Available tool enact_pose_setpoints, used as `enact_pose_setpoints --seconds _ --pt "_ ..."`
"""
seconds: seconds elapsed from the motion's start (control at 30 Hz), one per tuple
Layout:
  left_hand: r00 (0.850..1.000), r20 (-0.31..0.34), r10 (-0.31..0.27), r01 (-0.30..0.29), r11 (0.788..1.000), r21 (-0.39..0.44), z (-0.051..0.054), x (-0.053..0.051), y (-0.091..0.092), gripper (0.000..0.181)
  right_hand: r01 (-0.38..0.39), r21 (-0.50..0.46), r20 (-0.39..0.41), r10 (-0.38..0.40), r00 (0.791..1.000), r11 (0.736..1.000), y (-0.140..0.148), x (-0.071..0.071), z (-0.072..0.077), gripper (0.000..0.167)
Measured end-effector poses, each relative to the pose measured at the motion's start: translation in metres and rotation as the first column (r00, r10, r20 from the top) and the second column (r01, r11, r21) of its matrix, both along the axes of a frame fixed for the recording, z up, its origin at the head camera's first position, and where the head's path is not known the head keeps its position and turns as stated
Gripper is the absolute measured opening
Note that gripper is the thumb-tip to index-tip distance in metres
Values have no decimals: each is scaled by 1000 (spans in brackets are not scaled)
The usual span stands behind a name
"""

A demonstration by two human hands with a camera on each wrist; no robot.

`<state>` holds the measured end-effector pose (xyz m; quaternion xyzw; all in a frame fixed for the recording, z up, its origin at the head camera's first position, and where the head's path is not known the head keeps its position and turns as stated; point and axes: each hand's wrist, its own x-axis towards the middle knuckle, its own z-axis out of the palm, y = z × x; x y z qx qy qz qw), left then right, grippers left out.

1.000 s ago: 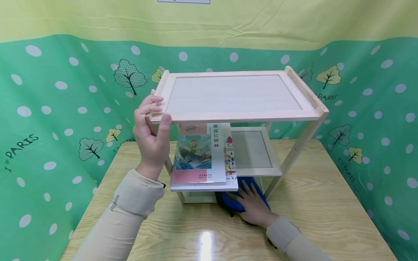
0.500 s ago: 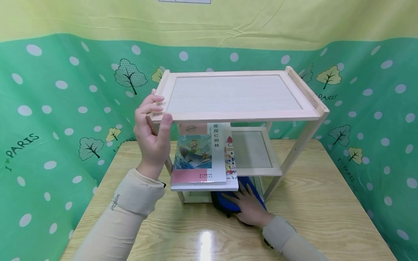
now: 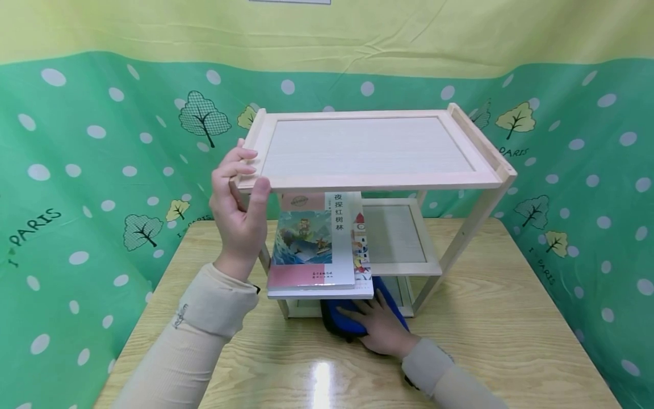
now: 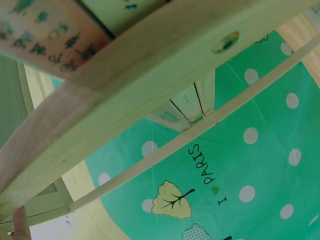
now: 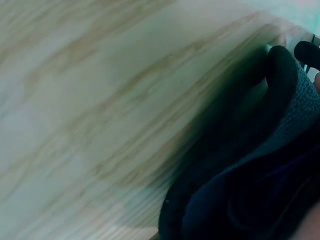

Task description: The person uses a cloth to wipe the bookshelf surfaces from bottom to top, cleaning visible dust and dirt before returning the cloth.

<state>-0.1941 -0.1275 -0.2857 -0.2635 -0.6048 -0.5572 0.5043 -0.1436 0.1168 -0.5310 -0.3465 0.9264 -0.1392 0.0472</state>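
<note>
In the head view my left hand grips the near left corner of a pale wooden rack's top board, thumb at the front edge and fingers over the side. My right hand lies with spread fingers on a blue and black soft item, partly under the middle shelf at the rack's bottom level. The books hide part of that item. Its dark edge shows close up in the right wrist view. One fingertip appears in the left wrist view beside the wood.
Stacked books lie on the left of the middle shelf and jut over its front edge. The rack stands on a wood-grain table. A green and yellow printed curtain hangs behind and at both sides.
My right hand and the blue item have shifted left along the rack's bottom front, uncovering more of the bottom shelf's right end. My left hand keeps its grip on the corner.
</note>
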Motion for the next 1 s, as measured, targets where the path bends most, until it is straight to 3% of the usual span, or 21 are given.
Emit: enact_pose_setpoints --seconds 0.2,0.6,1.0 --pt "1000 -4 -5 5 1000 2 0 0 0 61 -23 -29 -20 22 1000 999 -5 1 -5 71" --pt "1000 -5 -10 10 1000 2 0 -1 0 61 9 67 109 -17 994 998 -23 1 2 68" --pt "1000 -4 -6 6 1000 -3 0 -1 0 60 2 94 146 -16 989 996 -41 0 1 70"
